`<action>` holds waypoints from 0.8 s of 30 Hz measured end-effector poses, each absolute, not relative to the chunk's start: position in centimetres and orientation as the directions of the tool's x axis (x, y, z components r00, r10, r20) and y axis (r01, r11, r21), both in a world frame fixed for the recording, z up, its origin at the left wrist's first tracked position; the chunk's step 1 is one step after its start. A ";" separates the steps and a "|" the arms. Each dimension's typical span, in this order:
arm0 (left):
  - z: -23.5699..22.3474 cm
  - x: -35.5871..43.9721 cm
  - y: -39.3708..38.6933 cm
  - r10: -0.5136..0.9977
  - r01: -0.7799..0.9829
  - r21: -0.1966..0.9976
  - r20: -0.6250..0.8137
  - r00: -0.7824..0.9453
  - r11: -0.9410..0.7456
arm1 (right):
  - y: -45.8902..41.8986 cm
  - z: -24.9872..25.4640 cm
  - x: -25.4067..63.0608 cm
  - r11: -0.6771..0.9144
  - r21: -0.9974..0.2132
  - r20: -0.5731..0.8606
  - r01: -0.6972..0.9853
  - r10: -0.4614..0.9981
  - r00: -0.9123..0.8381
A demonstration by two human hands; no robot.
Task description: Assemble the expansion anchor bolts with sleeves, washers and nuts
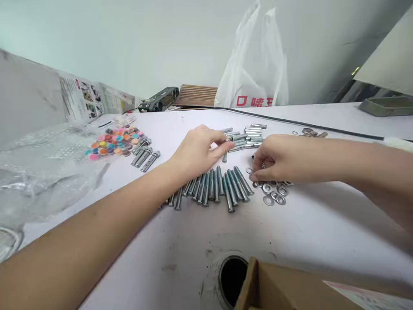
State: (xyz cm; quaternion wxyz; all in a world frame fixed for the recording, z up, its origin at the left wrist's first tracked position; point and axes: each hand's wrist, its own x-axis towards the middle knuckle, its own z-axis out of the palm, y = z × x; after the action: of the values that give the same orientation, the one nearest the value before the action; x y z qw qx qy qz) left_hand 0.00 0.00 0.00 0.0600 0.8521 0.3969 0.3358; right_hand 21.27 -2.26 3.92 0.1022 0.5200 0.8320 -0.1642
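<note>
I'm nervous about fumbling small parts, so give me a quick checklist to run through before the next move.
1. Left hand has a secure pinch on the held bolt: pinch ok; firmness, cannot tell.
2. Right hand is at the washers: ok.
3. A washer is between the right fingertips: cannot tell, the hand hides it.
4. Washers lie apart from one another: not ok, several overlap.
5. Metal sleeves lie beyond the hands, separate from the row of bolts: ok.
6. Whole row of bolts is visible: not ok, the left forearm covers part.
</note>
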 end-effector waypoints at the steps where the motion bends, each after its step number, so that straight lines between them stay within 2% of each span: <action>1: -0.1 0.0 -0.1 0.730 0.633 0.382 0.485 0.483 -0.673 | -2.2 3.9 21.4 0.401 -0.172 -0.371 0.900 0.820 -0.436; 5: -0.5 0.0 -0.1 0.779 0.623 0.469 0.344 0.524 -0.626 | -1.8 3.8 21.5 0.338 -0.202 -0.360 0.919 0.848 -0.390; 8: -0.8 -0.1 0.2 0.806 0.602 0.546 0.288 0.518 -0.582 | -1.3 3.4 21.3 0.288 -0.244 -0.165 0.926 0.929 -0.332; 11: -1.2 -0.2 0.5 0.801 0.557 0.600 0.274 0.532 -0.575 | -0.4 2.4 20.9 0.367 -0.260 0.059 0.893 0.929 -0.364; 13: -1.4 -0.2 0.6 0.797 0.537 0.620 0.266 0.542 -0.572 | 0.4 1.6 20.8 0.426 -0.237 0.128 0.873 0.904 -0.407; 16: -1.6 -0.2 0.7 0.798 0.525 0.634 0.264 0.542 -0.567 | 1.4 0.8 20.7 0.461 -0.212 0.121 0.862 0.887 -0.445; 20: -1.6 -0.2 0.7 0.805 0.521 0.648 0.261 0.533 -0.556 | 1.9 0.8 20.9 0.466 -0.258 0.042 0.846 0.880 -0.472; 24: -1.6 -0.3 0.7 0.807 0.510 0.664 0.256 0.532 -0.547 | 0.8 2.1 21.0 0.472 -0.343 0.141 0.812 0.881 -0.452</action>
State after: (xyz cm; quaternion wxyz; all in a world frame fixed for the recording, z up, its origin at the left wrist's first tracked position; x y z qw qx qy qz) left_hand -0.25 0.67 -1.57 0.2655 0.8339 0.3950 0.2795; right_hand 21.03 0.85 2.11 -0.1512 0.5013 0.8444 -0.1136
